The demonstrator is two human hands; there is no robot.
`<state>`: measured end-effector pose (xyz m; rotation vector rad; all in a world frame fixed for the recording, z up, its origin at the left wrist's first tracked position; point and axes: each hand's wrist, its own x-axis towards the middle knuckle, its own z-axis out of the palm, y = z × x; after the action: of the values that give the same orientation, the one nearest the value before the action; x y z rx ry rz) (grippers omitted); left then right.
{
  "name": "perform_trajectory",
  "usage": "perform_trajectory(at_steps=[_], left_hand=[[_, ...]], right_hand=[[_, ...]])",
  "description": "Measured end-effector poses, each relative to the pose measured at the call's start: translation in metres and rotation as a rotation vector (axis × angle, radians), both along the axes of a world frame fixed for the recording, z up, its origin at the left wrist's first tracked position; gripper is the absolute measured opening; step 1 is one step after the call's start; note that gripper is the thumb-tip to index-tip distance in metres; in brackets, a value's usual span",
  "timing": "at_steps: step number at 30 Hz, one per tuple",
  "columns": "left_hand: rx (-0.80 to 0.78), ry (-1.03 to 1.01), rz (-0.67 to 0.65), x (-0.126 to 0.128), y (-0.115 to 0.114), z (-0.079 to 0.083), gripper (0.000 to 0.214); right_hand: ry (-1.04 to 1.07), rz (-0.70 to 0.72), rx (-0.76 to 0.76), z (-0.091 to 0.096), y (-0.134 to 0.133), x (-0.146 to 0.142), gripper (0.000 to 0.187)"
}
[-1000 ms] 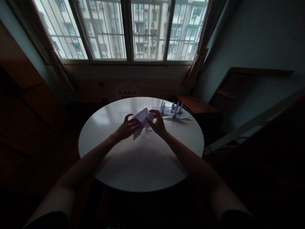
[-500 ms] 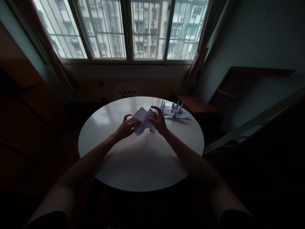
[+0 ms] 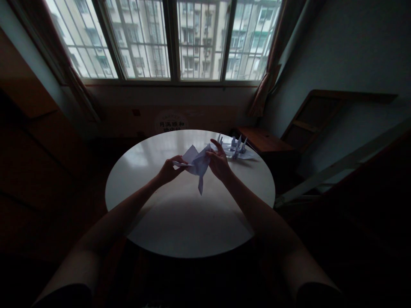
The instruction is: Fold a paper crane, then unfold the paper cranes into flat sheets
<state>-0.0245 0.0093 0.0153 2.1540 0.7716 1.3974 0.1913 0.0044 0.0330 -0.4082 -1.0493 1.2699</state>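
Note:
A folded paper crane (image 3: pixel 199 163) in pale, bluish-white paper is held above the middle of the table, its wings spread and a narrow pointed end hanging toward me. My left hand (image 3: pixel 171 170) is closed, pinching the left part of the paper between thumb and fingers. On the other side my right hand (image 3: pixel 219 161) pinches the right wing, with one finger raised off it. Several more paper cranes (image 3: pixel 237 149) stand together at the far right of the table, just beyond my right hand.
The round white table (image 3: pixel 189 226) stands in front of me. Behind it is a barred window (image 3: pixel 173 42) with curtains at both sides. A low wooden stand (image 3: pixel 266 140) is beyond the table's right edge, near a leaning framed panel (image 3: pixel 311 113).
The paper crane has turned and spread wider, and a narrow pointed end now hangs toward me. My left fingers have closed into a pinch; my right hand has shifted slightly right.

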Motion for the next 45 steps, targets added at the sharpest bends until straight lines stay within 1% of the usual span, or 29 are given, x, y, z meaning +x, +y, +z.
perform_trajectory(at_steps=[3, 6, 9, 13, 16, 18, 21, 23, 26, 29, 32, 34, 35, 37, 41, 45], left_hand=[[-0.076, -0.082, 0.012, 0.001, 0.002, -0.001, 0.028], [-0.170, -0.133, -0.009, 0.001, 0.003, -0.001, 0.026], [-0.266, -0.135, -0.036, -0.001, 0.003, -0.002, 0.028], [-0.327, -0.135, -0.045, -0.002, 0.003, -0.005, 0.029], [-0.384, -0.183, -0.068, -0.003, 0.002, -0.005, 0.029], [-0.443, -0.222, -0.128, -0.003, 0.000, -0.004, 0.029], [-0.546, -0.272, -0.285, -0.005, -0.004, 0.001, 0.027], [-0.611, -0.276, -0.391, -0.007, -0.006, 0.005, 0.024], [-0.701, -0.248, -0.506, -0.011, -0.008, 0.007, 0.018], [-0.755, -0.255, -0.547, -0.014, -0.007, 0.005, 0.015], [-0.775, -0.252, -0.551, -0.014, -0.005, 0.002, 0.016], [-0.779, -0.226, -0.566, -0.014, -0.005, 0.001, 0.015], [-0.781, -0.216, -0.572, -0.014, -0.004, 0.001, 0.015], [-0.788, -0.221, -0.567, -0.015, -0.003, 0.000, 0.017], [-0.827, -0.287, -0.501, -0.018, 0.001, -0.004, 0.024], [-0.884, -0.356, -0.480, -0.022, 0.005, -0.003, 0.031]], right_hand=[[0.033, 0.000, -0.014, -0.001, 0.002, 0.000, 0.061], [0.058, -0.007, -0.036, -0.002, 0.003, 0.000, 0.060], [0.050, -0.015, -0.058, -0.002, 0.002, 0.000, 0.058], [0.044, -0.013, -0.095, -0.001, 0.000, -0.002, 0.053], [0.030, 0.013, -0.159, -0.001, 0.002, -0.002, 0.047], [-0.021, 0.046, -0.221, -0.001, 0.004, 0.001, 0.038], [-0.159, 0.168, -0.301, 0.000, 0.005, 0.009, 0.023], [-0.292, 0.295, -0.315, 0.001, 0.004, 0.016, 0.022], [-0.505, 0.458, -0.272, -0.001, 0.000, 0.022, 0.023], [-0.625, 0.601, -0.233, -0.006, -0.004, 0.020, 0.029], [-0.607, 0.701, -0.217, -0.012, -0.009, 0.012, 0.037], [-0.581, 0.743, -0.194, -0.014, -0.012, 0.005, 0.039], [-0.569, 0.746, -0.181, -0.015, -0.014, 0.002, 0.038], [-0.543, 0.706, -0.164, -0.016, -0.015, -0.003, 0.036], [-0.436, 0.538, -0.181, -0.012, -0.015, -0.006, 0.031], [-0.306, 0.398, -0.203, -0.004, -0.012, -0.003, 0.032]])
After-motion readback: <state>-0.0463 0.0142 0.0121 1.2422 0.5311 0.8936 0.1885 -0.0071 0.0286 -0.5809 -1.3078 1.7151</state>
